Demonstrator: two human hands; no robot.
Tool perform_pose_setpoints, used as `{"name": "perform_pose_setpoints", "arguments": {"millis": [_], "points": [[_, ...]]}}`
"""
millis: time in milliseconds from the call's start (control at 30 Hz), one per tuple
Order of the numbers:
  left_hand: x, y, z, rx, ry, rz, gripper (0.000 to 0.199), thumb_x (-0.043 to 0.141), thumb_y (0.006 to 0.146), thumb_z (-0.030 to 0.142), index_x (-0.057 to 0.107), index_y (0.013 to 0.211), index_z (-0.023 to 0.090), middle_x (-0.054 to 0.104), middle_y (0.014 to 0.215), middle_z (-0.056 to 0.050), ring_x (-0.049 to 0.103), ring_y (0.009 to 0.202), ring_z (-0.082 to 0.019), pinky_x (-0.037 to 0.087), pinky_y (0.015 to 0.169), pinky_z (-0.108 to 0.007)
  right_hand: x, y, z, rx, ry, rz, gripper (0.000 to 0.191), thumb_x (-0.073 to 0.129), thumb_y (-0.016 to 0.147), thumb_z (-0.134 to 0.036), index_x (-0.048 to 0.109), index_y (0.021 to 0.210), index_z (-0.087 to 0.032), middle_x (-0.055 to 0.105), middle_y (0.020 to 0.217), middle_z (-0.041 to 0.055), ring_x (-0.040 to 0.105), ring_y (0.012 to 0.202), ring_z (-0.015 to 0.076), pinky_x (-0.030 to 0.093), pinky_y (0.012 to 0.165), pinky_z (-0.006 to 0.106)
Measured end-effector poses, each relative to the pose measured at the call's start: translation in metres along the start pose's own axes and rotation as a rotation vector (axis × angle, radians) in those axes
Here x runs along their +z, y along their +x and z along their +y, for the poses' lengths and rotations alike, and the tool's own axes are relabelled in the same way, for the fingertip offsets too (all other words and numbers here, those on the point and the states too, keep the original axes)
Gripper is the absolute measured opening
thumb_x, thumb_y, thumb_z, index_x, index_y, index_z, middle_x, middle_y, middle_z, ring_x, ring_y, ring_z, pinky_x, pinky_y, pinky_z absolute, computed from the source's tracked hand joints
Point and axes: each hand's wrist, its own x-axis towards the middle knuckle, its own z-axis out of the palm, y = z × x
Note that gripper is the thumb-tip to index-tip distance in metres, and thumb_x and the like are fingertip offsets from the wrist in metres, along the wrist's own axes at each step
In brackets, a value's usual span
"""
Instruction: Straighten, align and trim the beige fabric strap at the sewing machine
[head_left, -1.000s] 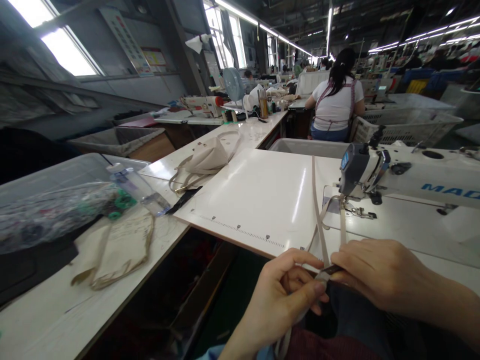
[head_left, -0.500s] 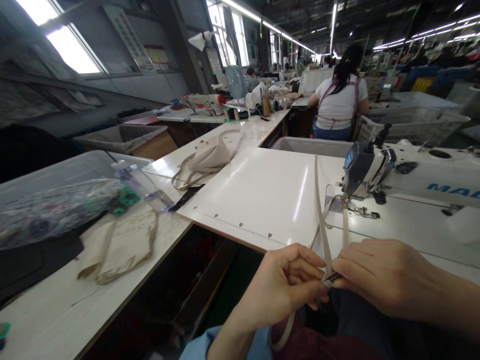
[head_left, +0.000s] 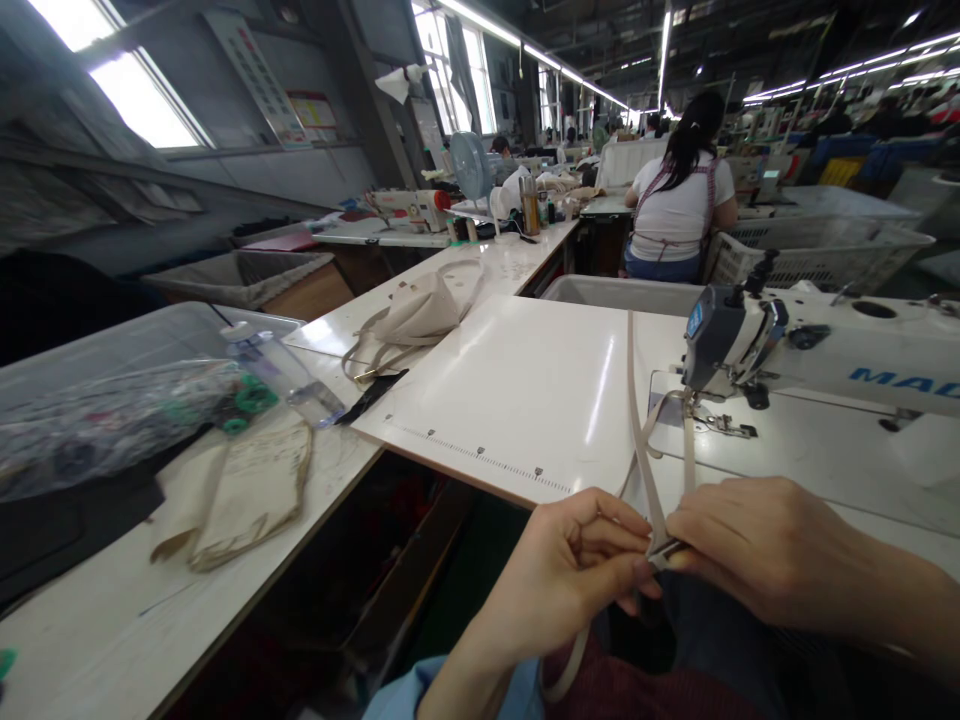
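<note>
My left hand (head_left: 577,570) pinches a narrow beige strap (head_left: 645,460) between thumb and fingertips, in front of the table edge. Close against it, my right hand (head_left: 772,540) is closed on a small dark metal piece (head_left: 667,552) at the strap; its exact kind is partly hidden by the fingers. The strap runs up over the white tabletop and loops by the needle area of the sewing machine (head_left: 727,340). Another length hangs below my left hand, over my lap.
A white table (head_left: 510,380) with a printed ruler lies ahead. Beige fabric with straps (head_left: 420,310) rests at its far left. On the left side are a clear bottle (head_left: 285,370), folded beige cloth (head_left: 255,490) and a plastic bin (head_left: 172,330). A co-worker (head_left: 679,200) sits ahead.
The small metal piece between my fingers has turned slightly, and more of its flat side shows with the strap. Both hands stay almost in place.
</note>
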Motion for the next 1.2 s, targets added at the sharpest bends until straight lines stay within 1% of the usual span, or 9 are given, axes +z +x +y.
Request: {"name": "perform_pose_setpoints", "arguments": {"millis": [300,400,533,633,700,867,1000,1133,1200], "points": [[0.005,0.002,-0.010,0.043,-0.032,0.079,0.035,0.076,0.069,0.027,0.055,0.093,0.014,0.069,0.076,-0.006,0.066,0.067,-0.016,0.051,0.058,-0.022,0.006,-0.004,-0.005,0.017,0.084,0.027,0.015,0.045,0.091,-0.019,0.053,0.078,-0.020,0.057,0.063,-0.0006,0.048,0.055,0.0164,0.033,0.052,0.032],[0.004,0.003,-0.012,0.089,-0.090,0.143,0.038,0.076,0.069,0.027,0.055,0.098,0.015,0.069,0.082,-0.006,0.066,0.067,-0.015,0.053,0.061,-0.024,0.012,-0.015,-0.002,0.101,0.186,0.034,0.011,0.046,0.090,-0.018,0.054,0.082,-0.019,0.057,0.064,-0.0010,0.048,0.056,0.0152,0.033,0.053,0.031],[0.001,0.007,-0.015,0.125,-0.133,0.152,0.046,0.079,0.065,0.024,0.055,0.103,0.016,0.066,0.094,-0.007,0.067,0.069,-0.016,0.055,0.066,-0.027,0.026,-0.027,-0.005,0.461,0.556,0.017,0.018,0.051,0.088,-0.036,0.056,0.091,-0.019,0.054,0.068,-0.0032,0.046,0.055,0.0118,0.033,0.052,0.027],[0.002,0.010,-0.020,0.136,-0.137,0.156,0.049,0.080,0.064,0.023,0.054,0.105,0.017,0.064,0.098,-0.006,0.066,0.069,-0.014,0.055,0.067,-0.027,0.037,-0.022,-0.018,0.788,0.890,0.115,0.042,0.060,0.076,-0.056,0.056,0.100,-0.022,0.050,0.067,-0.0057,0.043,0.053,0.0114,0.033,0.049,0.025],[0.004,0.012,-0.023,0.139,-0.132,0.163,0.049,0.080,0.064,0.022,0.055,0.105,0.018,0.064,0.098,-0.006,0.065,0.067,-0.012,0.055,0.067,-0.025,0.041,-0.012,-0.029,0.913,0.984,0.216,0.036,0.059,0.078,-0.054,0.058,0.095,-0.022,0.050,0.064,-0.0058,0.044,0.055,0.0123,0.036,0.051,0.025],[0.009,0.014,-0.028,0.133,-0.145,0.183,0.054,0.080,0.064,0.022,0.052,0.111,0.019,0.065,0.097,-0.006,0.066,0.070,-0.014,0.056,0.070,-0.029,0.042,0.003,-0.037,0.957,0.808,0.508,0.026,0.051,0.086,-0.042,0.055,0.071,-0.021,0.046,0.059,-0.0053,0.041,0.053,0.0107,0.034,0.050,0.025],[0.007,0.016,-0.030,0.142,-0.155,0.206,0.057,0.079,0.066,0.021,0.049,0.114,0.020,0.064,0.101,-0.008,0.067,0.072,-0.017,0.056,0.071,-0.030,0.043,-0.009,-0.024,1.176,0.658,0.734,0.028,0.051,0.085,-0.047,0.052,0.071,-0.023,0.032,0.053,-0.0083,0.030,0.047,0.0101,0.027,0.044,0.025],[0.005,0.017,-0.030,0.158,-0.148,0.214,0.050,0.077,0.068,0.020,0.051,0.111,0.018,0.062,0.106,-0.008,0.067,0.074,-0.016,0.055,0.074,-0.029,0.055,-0.049,-0.008,1.222,0.506,0.472,0.035,0.046,0.083,-0.055,0.052,0.069,-0.023,0.042,0.057,-0.0051,0.041,0.053,0.0136,0.035,0.053,0.028],[0.005,0.018,-0.029,0.151,-0.150,0.214,0.046,0.077,0.068,0.020,0.053,0.107,0.018,0.061,0.108,-0.008,0.068,0.077,-0.016,0.055,0.076,-0.028,0.067,-0.086,0.006,1.277,0.206,0.338,0.037,0.046,0.079,-0.060,0.054,0.072,-0.025,0.052,0.056,-0.0024,0.050,0.053,0.0188,0.040,0.057,0.033]]}}
